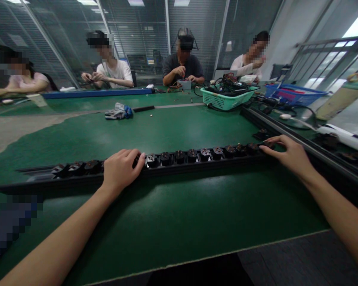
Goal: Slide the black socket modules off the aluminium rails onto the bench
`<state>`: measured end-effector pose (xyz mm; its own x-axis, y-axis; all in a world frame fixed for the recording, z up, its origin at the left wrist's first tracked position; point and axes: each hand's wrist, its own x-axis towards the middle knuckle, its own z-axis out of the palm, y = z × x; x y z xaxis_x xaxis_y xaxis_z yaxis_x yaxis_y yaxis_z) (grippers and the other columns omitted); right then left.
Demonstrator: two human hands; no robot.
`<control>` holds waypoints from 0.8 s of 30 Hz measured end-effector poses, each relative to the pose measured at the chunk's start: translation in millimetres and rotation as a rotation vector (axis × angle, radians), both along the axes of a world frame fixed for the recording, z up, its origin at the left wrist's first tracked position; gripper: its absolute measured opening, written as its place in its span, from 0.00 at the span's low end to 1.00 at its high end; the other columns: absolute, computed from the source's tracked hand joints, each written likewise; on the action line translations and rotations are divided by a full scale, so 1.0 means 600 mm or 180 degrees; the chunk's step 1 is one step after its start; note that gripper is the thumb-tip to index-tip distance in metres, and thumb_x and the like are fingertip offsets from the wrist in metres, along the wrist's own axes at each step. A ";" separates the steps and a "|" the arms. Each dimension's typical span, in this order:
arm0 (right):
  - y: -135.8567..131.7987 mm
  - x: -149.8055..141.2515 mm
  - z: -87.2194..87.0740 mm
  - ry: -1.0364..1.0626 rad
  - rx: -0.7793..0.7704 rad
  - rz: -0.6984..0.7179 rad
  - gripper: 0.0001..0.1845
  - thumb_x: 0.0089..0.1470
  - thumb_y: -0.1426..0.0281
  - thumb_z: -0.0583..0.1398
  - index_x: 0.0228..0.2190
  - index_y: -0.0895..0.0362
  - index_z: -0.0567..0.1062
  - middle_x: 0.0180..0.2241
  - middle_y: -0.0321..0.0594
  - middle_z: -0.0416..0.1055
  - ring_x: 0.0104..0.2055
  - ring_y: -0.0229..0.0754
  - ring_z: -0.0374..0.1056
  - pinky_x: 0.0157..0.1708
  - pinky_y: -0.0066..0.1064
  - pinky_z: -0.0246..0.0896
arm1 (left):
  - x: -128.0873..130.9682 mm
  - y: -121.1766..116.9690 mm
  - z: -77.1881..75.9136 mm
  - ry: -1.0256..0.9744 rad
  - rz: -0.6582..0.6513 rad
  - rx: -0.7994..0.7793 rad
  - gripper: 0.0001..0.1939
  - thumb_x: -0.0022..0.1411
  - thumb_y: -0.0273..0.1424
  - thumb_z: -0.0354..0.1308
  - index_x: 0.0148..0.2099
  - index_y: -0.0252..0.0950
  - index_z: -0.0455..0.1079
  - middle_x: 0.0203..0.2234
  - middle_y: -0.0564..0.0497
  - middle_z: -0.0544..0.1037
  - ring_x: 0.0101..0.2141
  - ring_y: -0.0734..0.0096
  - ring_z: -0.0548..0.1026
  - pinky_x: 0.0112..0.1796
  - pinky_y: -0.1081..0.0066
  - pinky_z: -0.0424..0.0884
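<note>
A long black channel (185, 166), shaped like a power strip housing, lies across the green table in front of me. Inside it sits a row of round black socket modules (192, 155), with metal parts showing on top. My left hand (121, 167) is closed over the channel left of its middle, covering some modules; its thumb lies along a module. At the right end, my right hand (288, 153) has thumb and forefinger around the last socket module (267, 145). Its other fingers are partly hidden. One loose black piece (261, 134) lies just behind that end.
Another long black rail (286, 131) runs along the right. Beyond stand a green basket (226, 99) of cables and a blue basket (295, 95). Grey-blue gloves (119, 111) lie farther back, near a blue bar (98, 93). Several people sit across the table.
</note>
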<state>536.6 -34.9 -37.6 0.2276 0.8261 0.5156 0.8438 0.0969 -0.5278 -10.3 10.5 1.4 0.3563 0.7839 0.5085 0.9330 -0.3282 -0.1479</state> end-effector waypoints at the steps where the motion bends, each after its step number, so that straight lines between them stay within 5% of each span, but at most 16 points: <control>1: -0.001 -0.001 0.001 0.0030 0.0005 0.0015 0.23 0.50 0.48 0.66 0.37 0.52 0.76 0.45 0.45 0.79 0.50 0.55 0.74 0.54 0.46 0.65 | 0.000 0.000 0.000 0.0004 0.0004 -0.0003 0.26 0.74 0.45 0.41 0.40 0.37 0.76 0.33 0.44 0.81 0.35 0.59 0.77 0.32 0.65 0.60; 10: -0.003 0.000 0.001 0.0038 0.0043 -0.0021 0.23 0.49 0.47 0.66 0.37 0.52 0.75 0.44 0.45 0.79 0.49 0.55 0.74 0.53 0.46 0.65 | -0.001 0.001 0.000 0.0012 0.0026 -0.0029 0.26 0.74 0.45 0.41 0.40 0.37 0.76 0.34 0.44 0.81 0.35 0.60 0.76 0.32 0.65 0.61; 20: 0.005 0.020 -0.003 -0.0741 0.0236 -0.0137 0.27 0.53 0.41 0.59 0.31 0.52 0.73 0.38 0.47 0.76 0.47 0.56 0.69 0.52 0.48 0.56 | -0.001 0.000 0.000 0.0013 0.0021 0.0025 0.25 0.74 0.45 0.41 0.40 0.38 0.76 0.34 0.44 0.81 0.35 0.60 0.77 0.32 0.65 0.61; 24: 0.003 0.025 -0.007 -0.0787 0.0091 -0.0483 0.29 0.52 0.38 0.57 0.32 0.52 0.75 0.37 0.45 0.74 0.43 0.55 0.67 0.46 0.47 0.57 | -0.001 0.001 -0.001 -0.0015 0.0046 -0.0027 0.25 0.74 0.46 0.41 0.40 0.38 0.76 0.35 0.43 0.82 0.36 0.59 0.77 0.32 0.65 0.61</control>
<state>551.4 -33.1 -42.0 0.2119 0.7766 0.5933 0.9525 -0.0283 -0.3032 -10.7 11.0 0.6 0.3426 0.7932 0.5035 0.9383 -0.3160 -0.1407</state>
